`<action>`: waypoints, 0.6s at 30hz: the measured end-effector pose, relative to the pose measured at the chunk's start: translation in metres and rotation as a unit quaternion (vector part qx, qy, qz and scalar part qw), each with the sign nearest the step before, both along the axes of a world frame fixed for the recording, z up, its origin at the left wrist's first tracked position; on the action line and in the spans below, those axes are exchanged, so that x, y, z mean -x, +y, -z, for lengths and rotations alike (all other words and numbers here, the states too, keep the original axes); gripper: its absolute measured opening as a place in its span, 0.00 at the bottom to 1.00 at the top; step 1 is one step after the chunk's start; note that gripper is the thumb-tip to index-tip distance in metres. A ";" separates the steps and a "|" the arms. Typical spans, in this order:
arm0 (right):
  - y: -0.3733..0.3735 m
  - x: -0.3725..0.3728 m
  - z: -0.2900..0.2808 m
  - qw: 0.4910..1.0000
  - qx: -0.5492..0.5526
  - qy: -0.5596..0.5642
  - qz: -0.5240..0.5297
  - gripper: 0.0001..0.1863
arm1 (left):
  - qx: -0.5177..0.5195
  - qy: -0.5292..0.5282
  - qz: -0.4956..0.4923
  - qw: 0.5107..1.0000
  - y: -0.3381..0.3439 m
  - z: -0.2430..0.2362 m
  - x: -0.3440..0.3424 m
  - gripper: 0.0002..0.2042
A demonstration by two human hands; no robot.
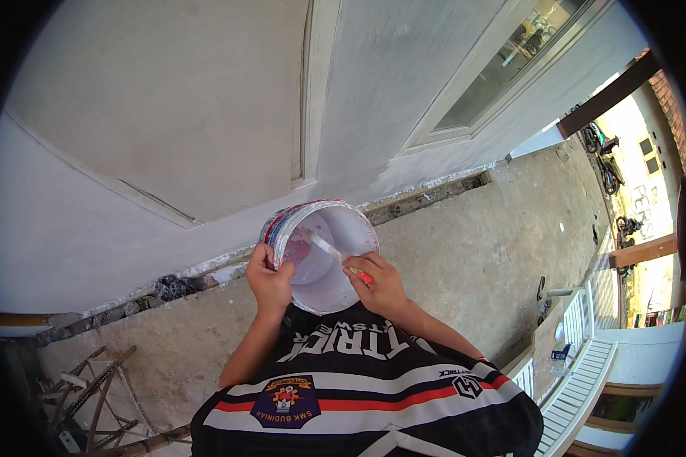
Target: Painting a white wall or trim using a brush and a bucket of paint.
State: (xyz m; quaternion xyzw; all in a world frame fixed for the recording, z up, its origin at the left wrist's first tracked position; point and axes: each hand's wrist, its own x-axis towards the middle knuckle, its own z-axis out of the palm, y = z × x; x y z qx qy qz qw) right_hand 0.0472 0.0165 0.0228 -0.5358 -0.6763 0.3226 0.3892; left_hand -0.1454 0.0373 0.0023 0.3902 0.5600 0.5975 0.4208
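Note:
A white paint bucket [351, 230] with coloured bands on its outside is held tilted in front of my body, its mouth facing me. My left hand [270, 279] is closed on the bucket's left rim, thumb on the inside. Inside are pale paint and pinkish smears. My right hand [376, 283] grips the orange-red handle of a paintbrush [325, 247] at the bucket's right side. The brush reaches into the bucket, its pale ferrule and bristle end pointing to the upper left; whether the bristles touch the paint I cannot tell.
A pale painted wall [358, 114] with a closed panel [168, 91] and a window [503, 68] stands ahead. A shallow gutter [434, 196] follows its base above the concrete floor [465, 259]. A metal frame [99, 396] lies lower left; a white slatted bench [583, 369] stands right.

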 end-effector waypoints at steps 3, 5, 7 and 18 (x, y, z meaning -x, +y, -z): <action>-0.002 0.002 0.001 0.997 -0.067 -0.015 -0.038 0.07 | 0.006 -0.011 0.000 1.000 0.000 -0.002 0.001 0.11; -0.002 0.003 -0.001 0.997 -0.047 -0.030 -0.044 0.07 | 0.005 -0.016 0.000 1.000 0.001 -0.003 0.001 0.12; 0.000 0.002 0.000 0.999 -0.029 -0.016 -0.029 0.07 | 0.003 -0.012 -0.001 1.000 0.000 -0.003 0.001 0.12; -0.001 0.011 -0.004 0.996 -0.086 -0.028 -0.014 0.07 | -0.001 -0.016 -0.007 1.000 -0.003 -0.004 0.006 0.12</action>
